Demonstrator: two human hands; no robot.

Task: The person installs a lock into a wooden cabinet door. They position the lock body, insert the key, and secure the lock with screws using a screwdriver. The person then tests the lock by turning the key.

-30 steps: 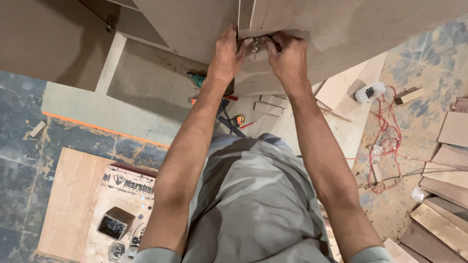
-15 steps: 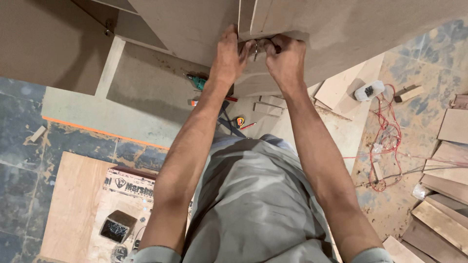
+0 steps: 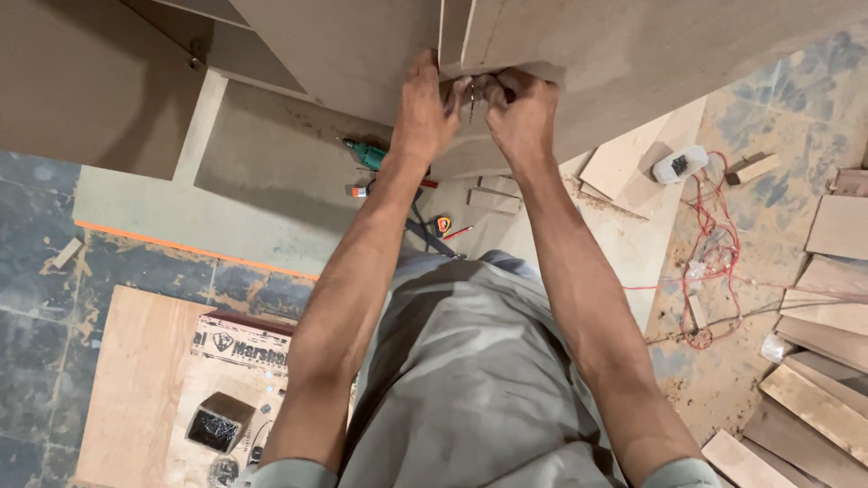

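Both my hands are raised to the lower edge of a light brown cabinet panel [image 3: 633, 54], beside a narrow vertical seam. My left hand [image 3: 423, 113] presses against the panel edge with its fingers curled. My right hand [image 3: 524, 116] is closed just right of it. Between the fingertips of both hands sits a small metal piece [image 3: 471, 101], thin and pointing down. Something dark shows inside my right hand's fingers, but I cannot tell what it is.
On the floor below lie a green drill [image 3: 366, 155], an orange-tipped tool [image 3: 360, 191] and a tape measure [image 3: 443, 223]. A white power strip [image 3: 680, 164] with red wires [image 3: 714, 262] is at the right, next to wood offcuts [image 3: 827, 398]. A plywood sheet [image 3: 136, 389] carries a box of screws [image 3: 217, 423].
Both hands stay at the same spot on the panel edge. Only the fingers shift a little around the metal piece.
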